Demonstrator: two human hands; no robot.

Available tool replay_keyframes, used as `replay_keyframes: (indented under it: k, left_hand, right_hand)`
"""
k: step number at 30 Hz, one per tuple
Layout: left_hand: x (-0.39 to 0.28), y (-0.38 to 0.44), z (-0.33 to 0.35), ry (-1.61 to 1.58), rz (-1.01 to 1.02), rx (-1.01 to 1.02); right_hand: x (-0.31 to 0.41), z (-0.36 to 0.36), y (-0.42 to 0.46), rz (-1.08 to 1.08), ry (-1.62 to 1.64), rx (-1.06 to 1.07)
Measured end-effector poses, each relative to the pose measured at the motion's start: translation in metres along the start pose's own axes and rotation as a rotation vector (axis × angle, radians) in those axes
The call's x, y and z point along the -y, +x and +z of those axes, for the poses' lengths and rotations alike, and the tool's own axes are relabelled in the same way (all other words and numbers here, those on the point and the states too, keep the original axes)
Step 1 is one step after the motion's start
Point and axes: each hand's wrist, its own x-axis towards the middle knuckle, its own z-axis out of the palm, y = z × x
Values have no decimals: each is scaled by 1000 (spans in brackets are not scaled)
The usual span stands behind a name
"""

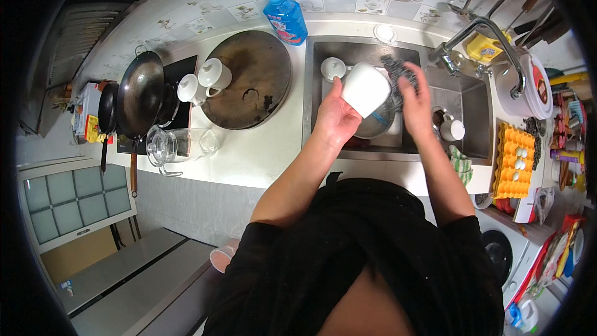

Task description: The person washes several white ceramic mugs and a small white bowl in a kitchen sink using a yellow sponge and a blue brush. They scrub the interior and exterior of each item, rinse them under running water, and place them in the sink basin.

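Observation:
Over the left basin of the steel sink (pixel 322 145), my left hand (pixel 339 114) holds a white ceramic cup (pixel 366 89) tilted on its side. My right hand (pixel 415 95) grips a dark grey mesh scrubbing cloth (pixel 396 74) just right of the cup. Beneath the cup is a round metal bowl (pixel 368 131), partly hidden, with something blue in it. A white lid with a knob (pixel 333 68) lies at the basin's left back. In the right basin, a small white mug (pixel 452 129) rests beside the drain.
A chrome faucet (pixel 499 32) arches over the right basin. Left of the sink are a round wooden chopping board (pixel 252 79) with lidded white mugs (pixel 214 77), a blue soap bottle (pixel 285 16), a glass pitcher (pixel 163 147) and a wok (pixel 141 95). An orange egg tray (pixel 513 161) stands at the right.

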Motion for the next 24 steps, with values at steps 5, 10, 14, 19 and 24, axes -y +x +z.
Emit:
replay_keyframes:
  k: [5, 10, 14, 19, 24]
  left_hand:
    - [12, 7, -14, -24, 17, 11]
    - [13, 6, -16, 2, -31, -77]
    - [-1, 8, -25, 6, -52, -21]
    - [-1, 8, -39, -14, -51, 72]
    - [1, 11, -39, -20, -36, 89]
  right_hand:
    - [14, 33, -17, -520, -576, 118]
    - [-14, 15, 20, 113, -120, -80]
    - [-12, 12, 28, 437, 349, 13]
    - [6, -5, 35, 568, 615, 41]
    - [16, -12, 29, 237, 275, 417]
